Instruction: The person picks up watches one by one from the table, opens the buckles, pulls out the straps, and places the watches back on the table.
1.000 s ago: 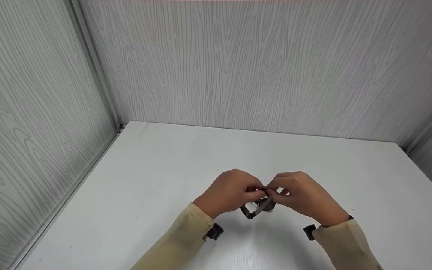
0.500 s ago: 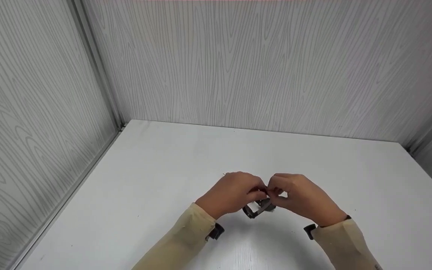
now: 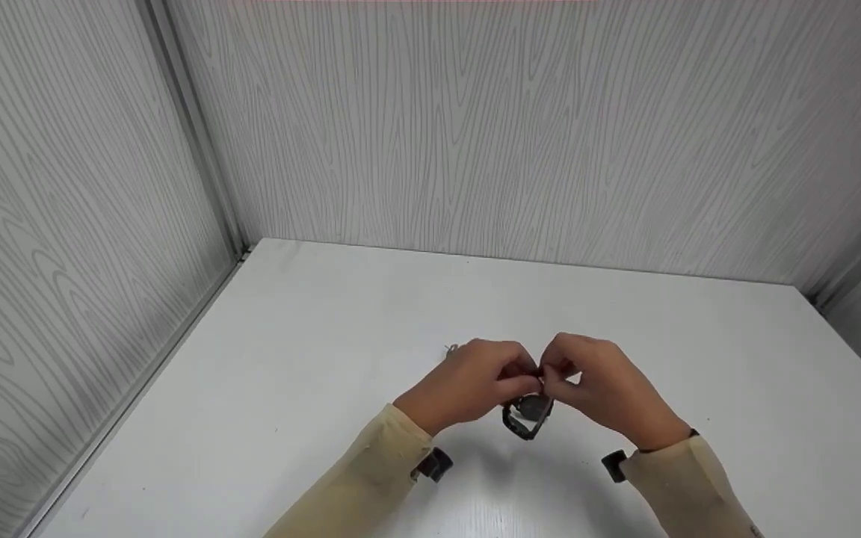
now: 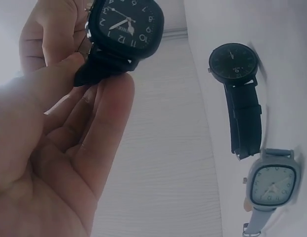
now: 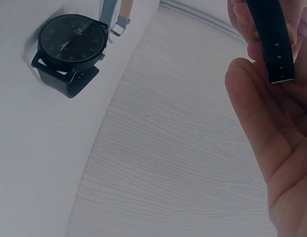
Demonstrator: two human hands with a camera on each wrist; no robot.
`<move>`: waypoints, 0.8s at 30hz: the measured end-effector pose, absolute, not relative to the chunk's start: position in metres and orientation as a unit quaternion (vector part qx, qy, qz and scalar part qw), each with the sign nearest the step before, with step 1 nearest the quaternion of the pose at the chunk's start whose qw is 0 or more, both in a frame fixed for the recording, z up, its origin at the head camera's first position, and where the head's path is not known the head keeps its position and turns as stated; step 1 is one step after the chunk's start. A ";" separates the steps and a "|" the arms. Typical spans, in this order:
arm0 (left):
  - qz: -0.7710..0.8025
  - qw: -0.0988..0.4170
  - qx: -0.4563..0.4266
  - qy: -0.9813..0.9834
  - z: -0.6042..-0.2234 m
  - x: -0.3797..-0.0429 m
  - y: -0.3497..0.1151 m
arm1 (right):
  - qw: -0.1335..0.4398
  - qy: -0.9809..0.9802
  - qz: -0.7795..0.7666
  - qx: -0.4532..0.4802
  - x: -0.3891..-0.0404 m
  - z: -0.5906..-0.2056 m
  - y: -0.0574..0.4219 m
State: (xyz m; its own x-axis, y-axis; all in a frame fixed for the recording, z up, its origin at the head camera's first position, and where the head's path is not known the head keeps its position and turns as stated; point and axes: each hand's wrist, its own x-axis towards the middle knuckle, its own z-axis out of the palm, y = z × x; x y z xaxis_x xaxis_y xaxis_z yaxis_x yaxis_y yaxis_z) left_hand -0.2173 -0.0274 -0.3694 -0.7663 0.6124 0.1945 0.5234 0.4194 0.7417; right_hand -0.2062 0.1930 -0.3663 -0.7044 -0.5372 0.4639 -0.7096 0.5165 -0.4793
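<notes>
A black wristwatch (image 4: 124, 24) with a rounded-square case and white numerals is held up over the table by both hands. My left hand (image 3: 471, 385) pinches its strap close to the case, thumb on one side and fingers on the other. Opposite it, my right hand (image 3: 606, 385) pinches the strap as well, fingertips right against the left ones. The holed end of the black strap (image 5: 277, 47) shows between the fingers in the right wrist view. In the head view the fingers hide where the strap ends meet.
On the white table (image 3: 341, 321) lies a round black watch (image 5: 71, 42), below the hands. A pale blue square watch (image 4: 274, 185) lies beside it, mostly behind the left hand in the head view. Wood-grain panels (image 3: 445, 127) stand at the back and sides.
Both hands have shifted slightly right with the watch. Its hanging loop has swung right and stands more upright. A bit of the pale watch now shows behind the left hand.
</notes>
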 end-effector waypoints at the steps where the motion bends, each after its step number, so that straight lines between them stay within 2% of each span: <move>1: 0.426 0.054 0.334 0.839 -0.369 -0.217 -0.027 | 0.133 -0.858 0.339 0.361 -0.207 -0.366 0.193; 10: 0.434 0.031 0.313 0.844 -0.366 -0.215 -0.024 | 0.187 -0.860 0.340 0.332 -0.207 -0.367 0.189; 13: 0.418 0.033 0.321 0.849 -0.366 -0.214 -0.025 | 0.154 -0.868 0.339 0.330 -0.207 -0.367 0.191; 19: 0.371 0.055 0.339 0.863 -0.368 -0.218 -0.030 | 0.030 -0.877 0.329 0.349 -0.209 -0.364 0.198; 21: 0.361 0.056 0.341 0.866 -0.368 -0.219 -0.032 | 0.017 -0.876 0.321 0.360 -0.209 -0.363 0.198; 24: 0.352 0.052 0.344 0.869 -0.367 -0.218 -0.032 | 0.029 -0.873 0.304 0.380 -0.208 -0.364 0.197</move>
